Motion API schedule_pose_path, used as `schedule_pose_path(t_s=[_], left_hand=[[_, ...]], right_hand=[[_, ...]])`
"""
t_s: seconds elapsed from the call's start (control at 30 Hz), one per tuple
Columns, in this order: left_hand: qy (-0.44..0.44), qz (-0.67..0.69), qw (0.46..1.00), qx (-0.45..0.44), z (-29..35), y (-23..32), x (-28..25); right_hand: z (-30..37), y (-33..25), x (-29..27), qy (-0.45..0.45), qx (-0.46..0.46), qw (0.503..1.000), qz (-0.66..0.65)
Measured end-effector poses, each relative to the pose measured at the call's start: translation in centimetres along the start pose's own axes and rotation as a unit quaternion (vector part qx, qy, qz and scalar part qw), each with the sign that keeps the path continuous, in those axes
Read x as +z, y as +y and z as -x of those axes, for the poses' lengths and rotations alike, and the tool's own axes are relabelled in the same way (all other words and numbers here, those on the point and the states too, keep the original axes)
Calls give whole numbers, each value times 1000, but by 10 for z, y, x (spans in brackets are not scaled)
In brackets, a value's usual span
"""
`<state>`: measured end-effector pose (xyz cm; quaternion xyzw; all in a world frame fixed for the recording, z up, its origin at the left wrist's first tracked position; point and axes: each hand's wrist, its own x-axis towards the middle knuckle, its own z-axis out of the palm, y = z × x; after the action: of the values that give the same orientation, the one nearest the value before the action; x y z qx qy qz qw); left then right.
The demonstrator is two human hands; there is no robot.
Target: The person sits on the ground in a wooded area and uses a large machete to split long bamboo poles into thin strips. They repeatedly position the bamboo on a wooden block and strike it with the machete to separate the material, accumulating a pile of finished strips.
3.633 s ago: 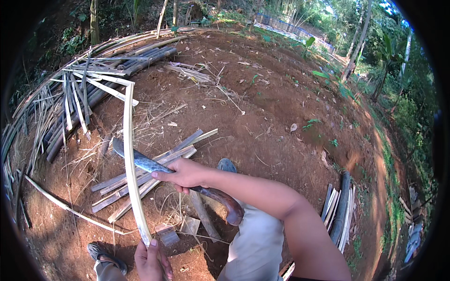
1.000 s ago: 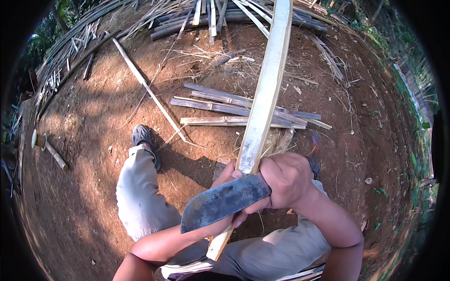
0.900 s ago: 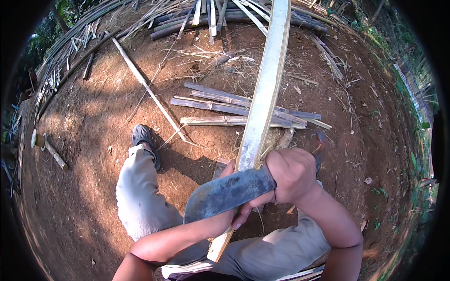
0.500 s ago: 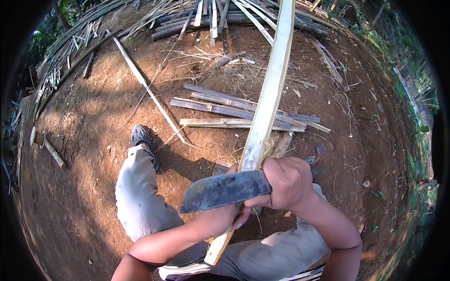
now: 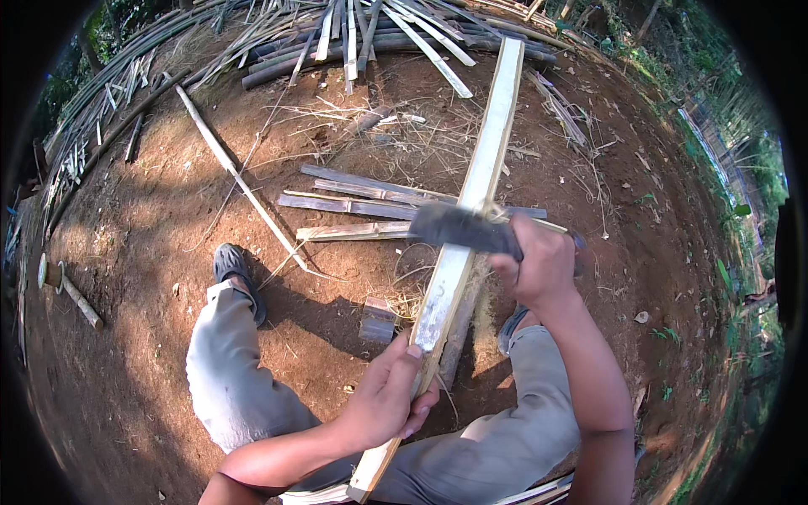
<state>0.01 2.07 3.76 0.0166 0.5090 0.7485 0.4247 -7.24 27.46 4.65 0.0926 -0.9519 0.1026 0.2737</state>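
A long split bamboo strip [image 5: 481, 172], pale on its upper face, slants from between my legs away to the far right. My left hand [image 5: 391, 393] is wrapped round its near part, thumb on top. In my right hand [image 5: 543, 261] is a machete [image 5: 463, 231], its broad dark blade blurred by motion and lying across the strip about midway along. Pale shavings show at the strip's edge by the blade. Beneath the strip, a short log [image 5: 459, 337] is partly hidden.
Several cut bamboo slats [image 5: 362, 206] lie on the soil beyond my feet. A long thin pole [image 5: 227, 164] rests at the left, and a big heap of bamboo [image 5: 337, 50] spreads at the back. A small bamboo piece [image 5: 378, 320] sits left of the log.
The machete in my right hand has moved away from me along the strip. My left hand's grip shows lower, nearer my body, and the strip's far end has come into view.
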Motion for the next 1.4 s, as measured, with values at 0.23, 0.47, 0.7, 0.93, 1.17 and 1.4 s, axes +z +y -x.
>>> schedule_pose_path(t_s=[0.23, 0.47, 0.7, 0.93, 1.17, 1.4], left_hand=[[-52, 3, 997, -57, -8, -12, -6], [-19, 8, 999, -43, -8, 8, -11], [-59, -51, 994, -79, 10, -1, -6], [-86, -96, 987, -91, 18, -21, -7], [-41, 16, 995, -95, -4, -21, -21], [-8, 41, 997, -65, -19, 7, -25]], right_hand=[[12, 22, -2, -33, 119, 992, -25], [27, -15, 6, -68, -85, 991, -75], [-6, 54, 4, -13, 89, 995, -32], [-11, 116, -2, 50, 268, 962, -25], [20, 60, 14, -143, 220, 960, -101], [29, -39, 18, -178, -86, 968, -152]])
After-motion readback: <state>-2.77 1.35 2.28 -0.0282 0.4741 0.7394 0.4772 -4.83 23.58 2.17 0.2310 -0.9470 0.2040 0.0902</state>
